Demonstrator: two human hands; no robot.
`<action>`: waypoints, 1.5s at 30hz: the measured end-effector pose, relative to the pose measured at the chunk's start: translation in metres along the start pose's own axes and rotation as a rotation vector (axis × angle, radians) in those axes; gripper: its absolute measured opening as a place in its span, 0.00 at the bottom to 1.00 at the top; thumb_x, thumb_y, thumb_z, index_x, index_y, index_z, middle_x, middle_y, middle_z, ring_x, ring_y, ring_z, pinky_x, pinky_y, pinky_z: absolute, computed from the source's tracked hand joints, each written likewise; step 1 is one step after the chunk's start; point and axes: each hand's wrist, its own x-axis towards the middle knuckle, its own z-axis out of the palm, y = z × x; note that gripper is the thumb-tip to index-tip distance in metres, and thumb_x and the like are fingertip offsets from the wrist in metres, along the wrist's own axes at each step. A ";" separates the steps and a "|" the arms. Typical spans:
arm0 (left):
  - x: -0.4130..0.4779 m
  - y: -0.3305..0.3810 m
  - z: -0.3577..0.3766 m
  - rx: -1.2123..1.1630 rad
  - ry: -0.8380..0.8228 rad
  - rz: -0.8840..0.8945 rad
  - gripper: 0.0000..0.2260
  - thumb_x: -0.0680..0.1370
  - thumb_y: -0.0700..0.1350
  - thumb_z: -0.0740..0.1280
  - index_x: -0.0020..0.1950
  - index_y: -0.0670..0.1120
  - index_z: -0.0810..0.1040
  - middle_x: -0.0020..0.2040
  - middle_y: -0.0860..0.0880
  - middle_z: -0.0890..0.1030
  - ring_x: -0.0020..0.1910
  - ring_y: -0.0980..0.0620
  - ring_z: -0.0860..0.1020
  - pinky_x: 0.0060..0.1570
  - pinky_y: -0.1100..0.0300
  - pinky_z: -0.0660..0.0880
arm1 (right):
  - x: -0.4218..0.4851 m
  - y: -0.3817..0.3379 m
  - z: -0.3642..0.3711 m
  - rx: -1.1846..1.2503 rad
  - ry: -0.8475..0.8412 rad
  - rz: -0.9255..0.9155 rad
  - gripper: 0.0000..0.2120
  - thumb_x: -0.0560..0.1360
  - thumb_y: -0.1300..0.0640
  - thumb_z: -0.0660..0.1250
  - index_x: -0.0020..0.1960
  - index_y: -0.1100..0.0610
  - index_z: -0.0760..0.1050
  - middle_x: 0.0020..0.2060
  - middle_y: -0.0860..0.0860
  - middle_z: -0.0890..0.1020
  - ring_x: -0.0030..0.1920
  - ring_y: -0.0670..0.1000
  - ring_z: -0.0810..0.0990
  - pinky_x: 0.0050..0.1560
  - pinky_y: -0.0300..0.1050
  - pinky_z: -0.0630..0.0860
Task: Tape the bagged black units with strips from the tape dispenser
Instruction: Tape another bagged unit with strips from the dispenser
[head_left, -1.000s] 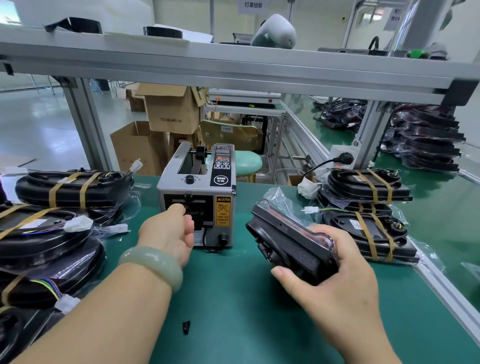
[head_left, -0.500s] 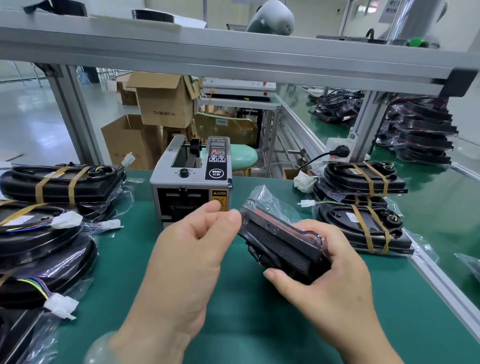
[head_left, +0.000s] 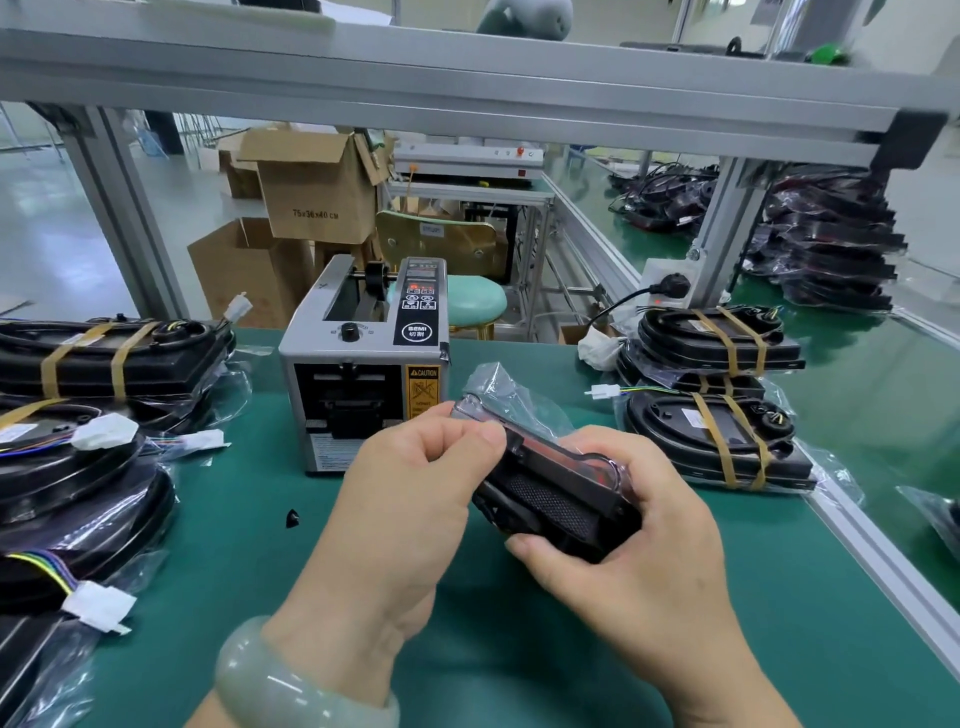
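Green bench mat (head_left: 519, 654), near centre: the bagged black unit (head_left: 556, 499) is held clear above it, tilted, between both hands. The right hand (head_left: 644, 566) wraps its near right end, fingers curled under. The left hand (head_left: 410, 499) pinches the film at its far left corner — whether a strip sits in that pinch I cannot tell. My judgement: rigid shell, fairly light, but the loose bag is slick and will slide over it, so grip the hard body, not the film. Just beyond stands the tape dispenser (head_left: 363, 374); taped units (head_left: 722, 447) are stacked to the right.
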 end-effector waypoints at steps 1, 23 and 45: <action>0.000 -0.001 0.000 -0.025 -0.015 0.002 0.10 0.74 0.42 0.70 0.33 0.44 0.83 0.47 0.51 0.85 0.65 0.54 0.73 0.72 0.47 0.61 | 0.000 0.000 0.000 0.008 0.005 0.003 0.27 0.55 0.48 0.75 0.53 0.44 0.73 0.50 0.39 0.79 0.49 0.43 0.80 0.48 0.26 0.70; 0.002 -0.009 0.003 0.001 -0.032 -0.009 0.09 0.77 0.38 0.65 0.47 0.33 0.81 0.52 0.45 0.84 0.53 0.54 0.80 0.55 0.61 0.70 | 0.001 -0.001 -0.001 0.062 0.035 0.002 0.27 0.55 0.53 0.78 0.52 0.47 0.74 0.47 0.39 0.79 0.47 0.40 0.79 0.46 0.25 0.69; 0.005 -0.014 0.010 0.101 0.135 0.058 0.05 0.69 0.43 0.75 0.35 0.44 0.82 0.44 0.48 0.85 0.41 0.59 0.80 0.39 0.74 0.72 | 0.000 -0.002 0.000 0.067 0.051 0.004 0.27 0.55 0.53 0.78 0.52 0.48 0.74 0.47 0.40 0.80 0.47 0.40 0.79 0.47 0.26 0.70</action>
